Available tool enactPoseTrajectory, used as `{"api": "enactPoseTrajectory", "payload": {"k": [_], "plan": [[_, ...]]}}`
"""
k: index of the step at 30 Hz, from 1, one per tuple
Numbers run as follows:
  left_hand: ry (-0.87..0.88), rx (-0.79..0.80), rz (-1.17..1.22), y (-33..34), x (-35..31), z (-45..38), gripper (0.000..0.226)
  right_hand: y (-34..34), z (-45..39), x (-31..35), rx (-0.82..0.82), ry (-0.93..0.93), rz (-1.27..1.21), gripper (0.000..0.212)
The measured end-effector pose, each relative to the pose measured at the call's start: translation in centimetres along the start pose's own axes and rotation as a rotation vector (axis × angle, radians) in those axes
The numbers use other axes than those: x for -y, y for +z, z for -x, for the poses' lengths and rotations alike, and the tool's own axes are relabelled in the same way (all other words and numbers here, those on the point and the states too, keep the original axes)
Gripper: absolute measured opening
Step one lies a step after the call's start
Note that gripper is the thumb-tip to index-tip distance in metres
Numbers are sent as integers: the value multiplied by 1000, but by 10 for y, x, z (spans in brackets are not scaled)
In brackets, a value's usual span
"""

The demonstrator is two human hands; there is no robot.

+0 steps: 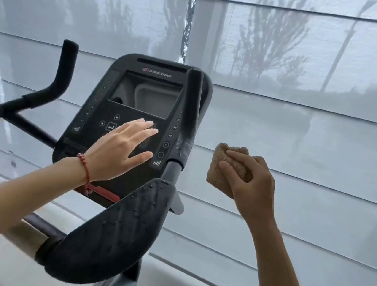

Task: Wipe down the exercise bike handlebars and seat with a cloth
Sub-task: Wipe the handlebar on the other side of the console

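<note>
R hand (253, 180) pinches the folded cloth (224, 165) just beside the upright R grip (190, 109), not touching yet; L hand (122, 147) is flat, fingers spread, w/ nothing in it, over the console (142, 84). Droplets show on the pad (124, 225) & grip base. Best: wrap cloth round grip, wipe top-down, then the pad.

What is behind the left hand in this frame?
Behind the left hand is the bike console: its screen and side buttons show, but the hand covers the central keypad. The right hand holds the cloth apart from it.
</note>
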State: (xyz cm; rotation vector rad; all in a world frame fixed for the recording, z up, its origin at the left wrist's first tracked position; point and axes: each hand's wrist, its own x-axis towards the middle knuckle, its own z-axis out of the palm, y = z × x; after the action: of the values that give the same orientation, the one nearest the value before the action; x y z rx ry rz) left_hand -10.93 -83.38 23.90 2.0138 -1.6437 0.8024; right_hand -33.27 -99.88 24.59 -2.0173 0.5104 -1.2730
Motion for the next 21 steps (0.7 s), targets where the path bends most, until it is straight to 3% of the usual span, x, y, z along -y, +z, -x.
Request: {"api": "enactPoseTrajectory", "payload": {"k": [6,9,13,18,21], "plan": [[0,64,-47,48,46,-25,69,47,-49,-21,-59,93,-269,19],[30,104,-81,71,62,-32,64,69,-71,-28,-75,95,-297,23],[32,130,-96,98,81,-35,62,95,-78,-36,23,76,-298,21],[68,127,-117,122,105,-39,59,84,-51,-48,115,49,-312,15],[72,93,-97,129,110,-46,58,88,-65,-43,45,30,-301,22]]}}
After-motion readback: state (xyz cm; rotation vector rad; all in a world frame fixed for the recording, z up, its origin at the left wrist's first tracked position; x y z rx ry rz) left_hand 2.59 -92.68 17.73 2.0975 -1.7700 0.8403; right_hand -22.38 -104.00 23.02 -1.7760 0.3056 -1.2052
